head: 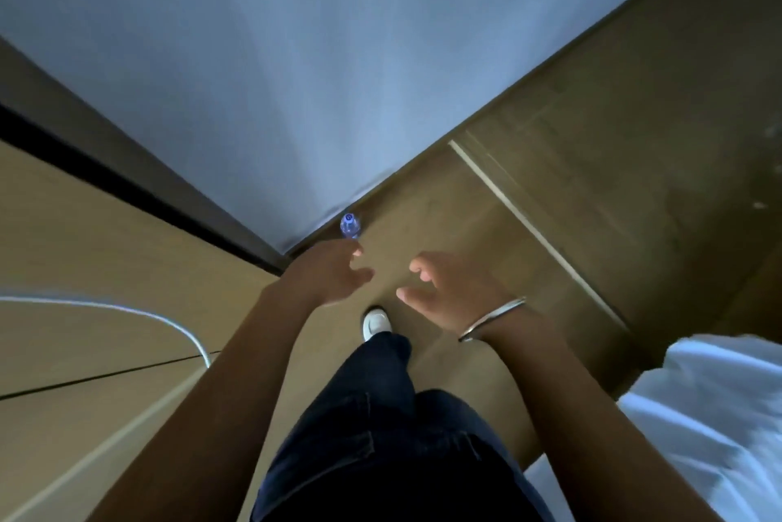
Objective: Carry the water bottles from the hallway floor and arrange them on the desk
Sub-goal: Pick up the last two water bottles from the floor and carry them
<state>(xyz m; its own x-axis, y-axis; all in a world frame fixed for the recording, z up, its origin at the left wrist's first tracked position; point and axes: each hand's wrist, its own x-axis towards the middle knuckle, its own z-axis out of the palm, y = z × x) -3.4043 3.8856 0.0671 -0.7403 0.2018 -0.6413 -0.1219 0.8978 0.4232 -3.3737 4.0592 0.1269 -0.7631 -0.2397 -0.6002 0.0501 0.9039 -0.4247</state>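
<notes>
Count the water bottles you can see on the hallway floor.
1. A single water bottle stands on the floor against the wall's base, just beyond the left hand. Others may lie outside the view.

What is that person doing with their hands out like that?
The person is walking along a hallway toward a water bottle that stands upright on the floor at the foot of the wall. Both hands are stretched forward and hold nothing: the left hand is nearest the bottle, the right hand, with a bracelet on its wrist, is beside it. The bottle is not yet picked up.
</notes>
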